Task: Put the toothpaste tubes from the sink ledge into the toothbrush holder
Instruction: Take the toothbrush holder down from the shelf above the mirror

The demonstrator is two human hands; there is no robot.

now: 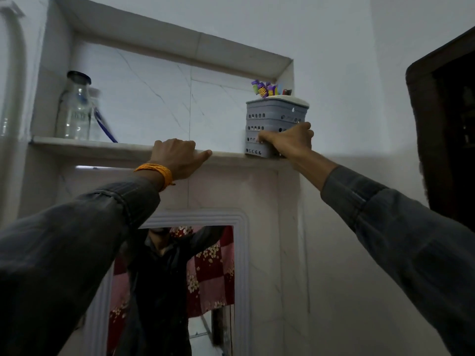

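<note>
On the high niche shelf (pixel 128 147), the right hand (pixel 288 140) clasps the light, rigid perforated toothbrush holder (pixel 276 116) low on its wall, probably the steadiest hold, while the left hand (pixel 177 158) rests curled and empty on the edge.

the toothbrush holder (pixel 276 116) is grey-blue with rows of dark round holes, and the brush heads (pixel 267 88) above it are purple, yellow and green. an orange thread band (pixel 156 172) circles the wrist above a dark grey sleeve (pixel 77 240). the cloth (pixel 210 268) seen in the mirror is red and pink checks with pale flowers.
</note>
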